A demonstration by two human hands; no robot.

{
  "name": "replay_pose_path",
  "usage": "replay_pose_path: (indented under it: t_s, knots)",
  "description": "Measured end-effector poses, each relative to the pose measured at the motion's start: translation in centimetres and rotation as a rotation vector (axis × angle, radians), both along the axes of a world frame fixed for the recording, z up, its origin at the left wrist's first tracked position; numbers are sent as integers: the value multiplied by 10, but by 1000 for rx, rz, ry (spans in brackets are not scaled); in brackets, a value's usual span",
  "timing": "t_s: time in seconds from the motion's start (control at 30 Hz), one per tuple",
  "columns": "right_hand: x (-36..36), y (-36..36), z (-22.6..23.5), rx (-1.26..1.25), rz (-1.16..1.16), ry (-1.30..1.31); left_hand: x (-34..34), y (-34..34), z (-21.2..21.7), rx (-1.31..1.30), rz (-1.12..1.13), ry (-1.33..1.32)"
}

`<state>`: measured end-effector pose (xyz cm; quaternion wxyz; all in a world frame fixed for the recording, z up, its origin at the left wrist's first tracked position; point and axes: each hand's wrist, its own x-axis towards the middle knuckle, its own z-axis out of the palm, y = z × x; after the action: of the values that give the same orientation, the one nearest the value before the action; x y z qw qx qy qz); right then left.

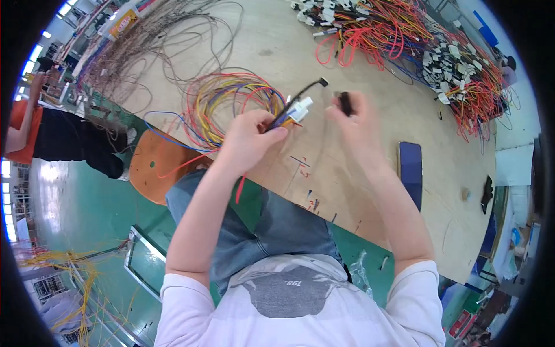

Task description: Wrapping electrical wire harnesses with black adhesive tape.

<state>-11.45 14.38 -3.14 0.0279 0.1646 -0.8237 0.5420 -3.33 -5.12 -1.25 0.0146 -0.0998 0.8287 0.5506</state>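
Observation:
My left hand (250,137) pinches the end of a wire harness over the wooden table. A white plug connector (299,110) and a black cable (302,93) with a small black tip stick out past its fingers. The harness's coil of red, yellow and blue wires (202,110) lies on the table just left of that hand. To the right, my right hand (359,124) is closed around a small black object (346,103). Motion blurs it, so its kind is unclear. The two hands are apart.
Large bundles of wire harnesses with white connectors (457,66) are piled at the far right. Thin grey wires (156,34) spread over the far left. A phone (410,173) lies right of my right forearm. An orange stool (153,168) and another person (63,136) are at left.

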Motion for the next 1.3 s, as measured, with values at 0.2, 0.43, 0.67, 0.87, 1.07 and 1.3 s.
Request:
replay_pose_path:
  t_s: [0.2,0.43,0.67,0.87,1.07,1.3]
  knots:
    - [7,-42,8,-535,311,-571,3,-13,-4,271,-50,-90]
    - [25,-46,9,-741,299,-601,-1,-23,-2,475,-72,-148]
    - [42,-63,16,-673,158,-557,1,-30,0,622,-130,-101]
    - [52,-58,16,-700,204,-553,12,-36,9,655,-157,-78]
    - [54,-56,26,-712,33,-424,17,-37,7,722,-133,1]
    - [38,-56,33,-613,-45,-355,17,-38,14,776,-128,7]
